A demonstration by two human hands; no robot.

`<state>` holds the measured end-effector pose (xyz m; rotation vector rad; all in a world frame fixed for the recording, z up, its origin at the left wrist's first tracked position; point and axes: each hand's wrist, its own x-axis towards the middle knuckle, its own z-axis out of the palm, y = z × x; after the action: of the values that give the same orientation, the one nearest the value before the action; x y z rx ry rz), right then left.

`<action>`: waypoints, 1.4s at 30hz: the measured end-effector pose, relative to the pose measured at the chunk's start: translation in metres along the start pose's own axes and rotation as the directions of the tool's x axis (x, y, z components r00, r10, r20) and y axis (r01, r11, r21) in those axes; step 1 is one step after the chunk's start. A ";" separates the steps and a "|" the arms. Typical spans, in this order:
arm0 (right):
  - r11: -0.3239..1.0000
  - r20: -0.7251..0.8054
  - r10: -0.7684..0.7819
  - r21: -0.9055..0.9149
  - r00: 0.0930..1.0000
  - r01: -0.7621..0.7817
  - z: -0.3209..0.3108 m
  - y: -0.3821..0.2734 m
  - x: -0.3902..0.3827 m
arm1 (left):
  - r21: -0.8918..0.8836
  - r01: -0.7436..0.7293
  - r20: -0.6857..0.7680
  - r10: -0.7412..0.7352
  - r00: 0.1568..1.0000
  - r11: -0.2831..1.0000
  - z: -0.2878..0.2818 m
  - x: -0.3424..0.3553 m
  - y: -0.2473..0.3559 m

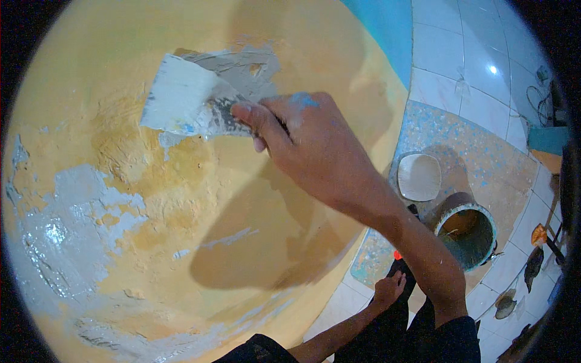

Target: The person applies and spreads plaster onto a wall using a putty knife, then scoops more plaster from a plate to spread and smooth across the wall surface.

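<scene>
My right hand (302, 136) grips a wide putty knife (181, 100) with a pale, filler-smeared blade. The blade lies on the yellow wall (236, 199), over a patch of wet grey filler (242, 69). Its handle is hidden in my fist. Blue paint marks the back of this hand. My left hand (389, 289) is lower down, resting on my dark trouser leg with its fingers loosely apart, holding nothing that I can see. Another glossy grey filler patch (78, 224) covers the wall at the left.
A paint-spattered board (490, 172) lies on white floor tiles (436, 45). On it stand a round bucket (445, 212) with crusted walls and a pale squarish lid or dish (419, 176). Dried leaves (534, 266) and a teal object (548, 139) are at the far right.
</scene>
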<state>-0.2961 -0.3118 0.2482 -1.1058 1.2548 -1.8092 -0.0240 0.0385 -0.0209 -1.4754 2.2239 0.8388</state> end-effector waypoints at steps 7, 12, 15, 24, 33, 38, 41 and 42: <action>0.914 0.106 0.146 0.367 0.984 -0.175 0.008 -0.016 -0.011 | -0.053 -0.086 -0.052 0.083 0.995 0.995 0.011 0.010 -0.012; 0.906 0.193 0.213 0.328 0.958 -0.267 -0.010 -0.005 0.010 | -0.111 -0.112 -0.139 0.097 0.986 0.987 -0.015 0.014 0.001; 0.927 0.180 0.271 0.215 0.946 -0.306 -0.031 0.011 0.006 | 0.033 -0.004 0.069 0.002 0.998 0.999 -0.027 0.020 0.010; 0.688 0.312 0.599 0.270 0.738 -0.673 -0.046 0.037 -0.037 | 0.034 -0.008 0.015 0.007 1.000 0.999 -0.027 0.024 0.009; 0.458 0.443 0.579 0.518 0.684 -0.723 -0.016 0.001 -0.060 | -0.381 -0.012 0.060 0.038 0.997 0.925 0.052 0.007 -0.047; 0.502 0.234 0.478 0.718 0.847 -0.482 -0.005 0.010 -0.046 | -0.011 -0.003 0.294 0.006 0.956 1.000 0.032 0.004 -0.040; 0.327 0.247 0.495 0.835 0.833 -0.442 0.015 0.009 -0.035 | 0.116 -0.178 0.232 0.148 0.961 0.977 0.003 0.006 -0.026; 0.306 0.273 0.557 0.810 0.784 -0.500 0.019 0.007 -0.037 | 0.200 -0.318 0.153 0.291 0.944 0.927 -0.004 0.007 -0.023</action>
<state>-0.2626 -0.2896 0.2349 -0.0034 0.4410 -1.5624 -0.0059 0.0243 -0.0278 -0.9656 2.3992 0.7167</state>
